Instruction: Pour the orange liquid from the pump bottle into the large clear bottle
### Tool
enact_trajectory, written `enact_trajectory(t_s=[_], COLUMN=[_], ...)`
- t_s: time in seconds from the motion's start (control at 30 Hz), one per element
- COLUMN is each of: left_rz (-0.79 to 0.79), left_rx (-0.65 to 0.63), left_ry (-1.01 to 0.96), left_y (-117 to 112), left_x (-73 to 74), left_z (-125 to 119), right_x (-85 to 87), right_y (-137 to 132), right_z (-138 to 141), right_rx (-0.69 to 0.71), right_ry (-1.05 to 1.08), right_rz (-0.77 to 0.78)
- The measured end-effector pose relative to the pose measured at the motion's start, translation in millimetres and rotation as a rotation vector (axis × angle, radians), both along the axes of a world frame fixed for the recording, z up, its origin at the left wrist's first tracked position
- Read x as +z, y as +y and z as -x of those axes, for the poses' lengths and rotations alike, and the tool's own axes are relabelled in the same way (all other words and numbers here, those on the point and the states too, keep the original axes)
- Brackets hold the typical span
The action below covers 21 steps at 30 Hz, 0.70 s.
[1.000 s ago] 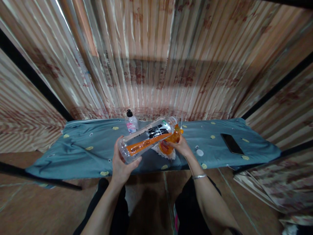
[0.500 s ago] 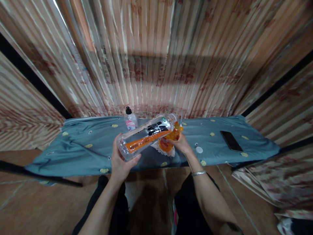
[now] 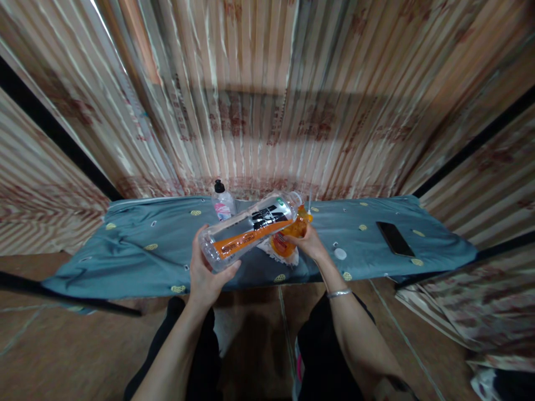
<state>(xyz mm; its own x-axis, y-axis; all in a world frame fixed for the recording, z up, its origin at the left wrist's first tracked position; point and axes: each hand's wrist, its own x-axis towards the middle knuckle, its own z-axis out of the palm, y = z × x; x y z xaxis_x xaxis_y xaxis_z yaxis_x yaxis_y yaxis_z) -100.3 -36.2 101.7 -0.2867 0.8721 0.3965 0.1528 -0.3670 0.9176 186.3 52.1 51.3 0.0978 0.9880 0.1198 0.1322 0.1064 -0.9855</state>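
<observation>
My left hand [image 3: 207,275] is wrapped around the base of a large clear plastic bottle [image 3: 251,228] with an orange, silver and black label. The bottle is tilted, its open mouth up to the right, over a smaller bottle of orange liquid [image 3: 288,239]. Around that orange bottle my right hand [image 3: 309,242] is closed. A thin pale stem with a yellow-orange piece at its lower end shows beside the orange bottle's top; how it joins is unclear. Under the orange bottle lies a white cloth [image 3: 271,249]. Whether liquid passes between the bottles cannot be made out.
A clear and pink bottle with a black cap [image 3: 223,203] stands behind on the blue-green patterned sheet [image 3: 137,250]. To the right lie a round white cap [image 3: 340,254] and a black phone [image 3: 395,238]. Striped curtains hang behind; dark poles [image 3: 62,133] flank the sheet.
Almost nothing differs. The view has shifted very slightly, while both hands keep their hold and the clear bottle stays tilted over the orange one.
</observation>
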Motion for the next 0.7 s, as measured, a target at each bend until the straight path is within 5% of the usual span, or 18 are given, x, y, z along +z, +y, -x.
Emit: enact_trajectory(t_s=[0.7], left_rz=[0.028], left_rx=[-0.029], left_ry=[-0.070], left_y=[-0.7], left_x=[-2.7], left_z=[-1.2], right_x=[-1.1], right_y=[0.2], right_z=[0.7], right_rx=[0.018], right_ry=[0.005], right_rz=[-0.035])
